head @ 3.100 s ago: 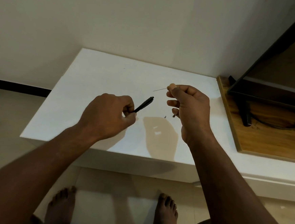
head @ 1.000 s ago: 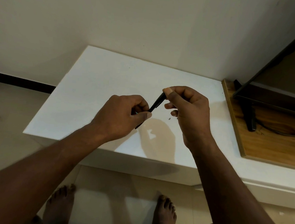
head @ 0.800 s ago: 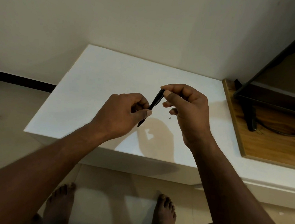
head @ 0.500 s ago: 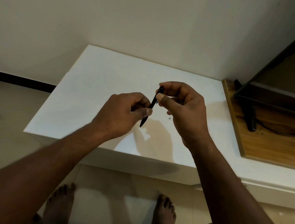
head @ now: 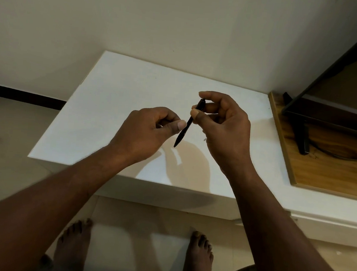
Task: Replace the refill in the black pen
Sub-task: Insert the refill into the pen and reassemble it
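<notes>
The black pen (head: 186, 127) hangs slanted above the white table (head: 112, 100), tip pointing down and left. My right hand (head: 225, 128) pinches its upper end between thumb and fingers. My left hand (head: 148, 130) is curled just left of the barrel, thumb pressed to forefinger with nothing visible between them. Its thumb tip lies right beside the pen; contact is unclear. No loose refill is in sight. A tiny dark speck (head: 205, 139) lies on the table under my right hand.
A wooden board (head: 319, 174) lies on the table's right side, carrying a black screen stand (head: 303, 136) and a cable. A wall rises directly behind the table. My bare feet (head: 197, 258) stand on the tiled floor at the front edge.
The thin refill seen three seconds ago in my right hand is out of sight. My right hand took hold of the pen's top, and my left thumb and finger came off the barrel.
</notes>
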